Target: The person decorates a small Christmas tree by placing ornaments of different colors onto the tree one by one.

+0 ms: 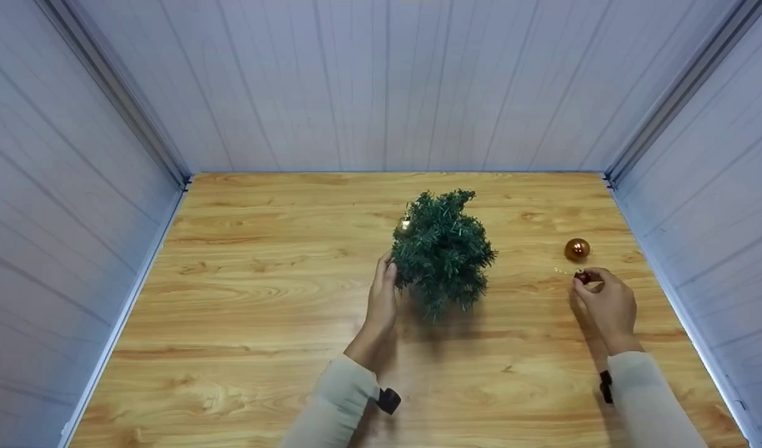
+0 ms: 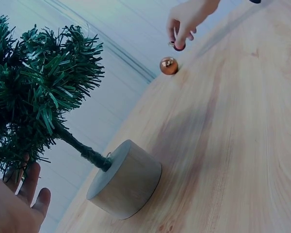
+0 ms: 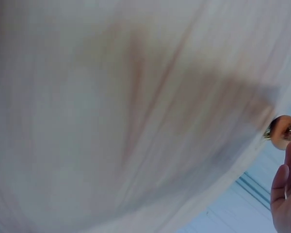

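Note:
A small artificial Christmas tree (image 1: 444, 249) stands mid-table, its round wooden base (image 2: 128, 182) visible in the left wrist view. My left hand (image 1: 381, 302) rests against the left side of the foliage, fingers fairly straight and partly hidden by the needles. Just above that hand, a shiny gold bauble (image 1: 405, 225) hangs on the branches. To the right, my right hand (image 1: 612, 306) pinches a small dark red bauble (image 1: 582, 277) between thumb and fingers, low over the table. Its thin gold string trails to the left.
A copper-gold bauble (image 1: 577, 249) lies on the wooden table (image 1: 262, 298) just beyond my right hand. White panel walls (image 1: 381, 87) enclose the table at the back and on both sides.

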`<state>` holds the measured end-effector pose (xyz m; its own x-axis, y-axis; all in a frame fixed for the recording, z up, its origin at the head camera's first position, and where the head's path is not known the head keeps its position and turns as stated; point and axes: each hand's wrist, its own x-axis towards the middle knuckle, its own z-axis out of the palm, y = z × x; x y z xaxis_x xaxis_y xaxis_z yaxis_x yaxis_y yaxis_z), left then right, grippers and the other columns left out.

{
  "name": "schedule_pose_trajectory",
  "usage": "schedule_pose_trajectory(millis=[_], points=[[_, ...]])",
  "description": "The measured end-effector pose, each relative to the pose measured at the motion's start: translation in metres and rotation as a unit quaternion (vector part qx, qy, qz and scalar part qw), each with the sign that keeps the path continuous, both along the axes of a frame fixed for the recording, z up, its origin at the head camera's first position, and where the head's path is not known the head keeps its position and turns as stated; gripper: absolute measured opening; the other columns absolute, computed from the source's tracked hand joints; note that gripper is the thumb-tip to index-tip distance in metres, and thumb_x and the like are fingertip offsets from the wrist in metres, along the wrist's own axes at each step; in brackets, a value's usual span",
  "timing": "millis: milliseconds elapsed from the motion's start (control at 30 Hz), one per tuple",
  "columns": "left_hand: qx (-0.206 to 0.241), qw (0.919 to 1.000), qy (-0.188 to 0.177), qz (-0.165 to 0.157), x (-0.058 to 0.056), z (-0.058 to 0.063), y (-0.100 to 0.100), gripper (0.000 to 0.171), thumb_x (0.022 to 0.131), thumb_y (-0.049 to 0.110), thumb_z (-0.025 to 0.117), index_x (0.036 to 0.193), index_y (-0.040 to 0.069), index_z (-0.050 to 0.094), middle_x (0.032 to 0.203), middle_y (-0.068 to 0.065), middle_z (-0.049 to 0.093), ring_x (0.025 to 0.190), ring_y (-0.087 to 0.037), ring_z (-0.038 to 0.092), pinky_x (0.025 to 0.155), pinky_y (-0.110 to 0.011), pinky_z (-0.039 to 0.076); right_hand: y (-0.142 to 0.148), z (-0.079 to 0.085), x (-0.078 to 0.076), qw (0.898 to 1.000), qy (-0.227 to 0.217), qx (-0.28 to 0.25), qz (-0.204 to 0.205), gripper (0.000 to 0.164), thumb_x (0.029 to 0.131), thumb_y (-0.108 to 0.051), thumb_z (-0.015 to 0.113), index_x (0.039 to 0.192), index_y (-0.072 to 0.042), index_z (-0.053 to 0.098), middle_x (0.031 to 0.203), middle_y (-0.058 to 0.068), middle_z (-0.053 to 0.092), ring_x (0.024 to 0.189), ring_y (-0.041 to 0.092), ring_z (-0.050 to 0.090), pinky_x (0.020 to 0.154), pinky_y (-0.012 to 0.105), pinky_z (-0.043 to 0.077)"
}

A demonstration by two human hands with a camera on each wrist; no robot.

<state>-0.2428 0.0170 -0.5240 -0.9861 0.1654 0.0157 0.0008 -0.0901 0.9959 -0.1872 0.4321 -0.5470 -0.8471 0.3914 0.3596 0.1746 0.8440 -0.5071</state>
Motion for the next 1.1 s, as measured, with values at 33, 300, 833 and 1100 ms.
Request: schedule_pose_trajectory(millis=[33,300,833,1100], points=[[0.000,1.0000,0.001,-0.002,0.000,-0.001,0.000,0.058,0.106,0.041,0.031,0.155,0.010,0.027,0.161,-0.016,0.023,0.148,-0.035,0.022,0.117,-0.055,0.021,-0.002,0.001,0.001,1.000,0.004,-0.007,-0.006,0.026,0.090,-0.024,0.071,0.109,-0.007,0.071,0.089,0.013,0.073,0.063,0.001,0.055,0.054,0.022,0.042],[0.000,1.0000,-0.009,-0.003,0.004,-0.001,0.001,0.055,0.107,0.037,0.032,0.154,0.009,0.029,0.160,-0.019,0.025,0.147,-0.037,0.023,0.117,-0.057,0.021,-0.020,0.001,0.006,0.996,0.053,-0.067,-0.029,0.022,0.087,-0.017,0.074,0.106,-0.006,0.073,0.091,0.012,0.074,0.059,-0.010,0.048,0.052,0.011,0.037],[-0.011,0.9999,-0.002,-0.003,0.008,0.008,-0.003,0.053,0.108,0.033,0.030,0.153,0.005,0.030,0.159,-0.020,0.026,0.147,-0.038,0.023,0.116,-0.057,0.022,-0.056,0.017,0.012,0.981,0.131,-0.137,-0.046,0.022,0.085,-0.013,0.076,0.105,-0.003,0.073,0.084,-0.021,0.063,0.064,-0.007,0.052,0.059,0.007,0.040],[0.020,0.9998,0.006,-0.004,0.006,0.001,-0.004,0.056,0.107,0.040,0.026,0.155,0.011,0.027,0.162,-0.014,0.021,0.149,-0.036,0.019,0.118,-0.058,0.016,-0.073,0.024,0.020,0.980,0.126,-0.148,-0.034,0.022,0.085,-0.014,0.076,0.106,-0.006,0.073,0.083,-0.033,0.058,0.065,-0.007,0.053,0.060,0.008,0.040]])
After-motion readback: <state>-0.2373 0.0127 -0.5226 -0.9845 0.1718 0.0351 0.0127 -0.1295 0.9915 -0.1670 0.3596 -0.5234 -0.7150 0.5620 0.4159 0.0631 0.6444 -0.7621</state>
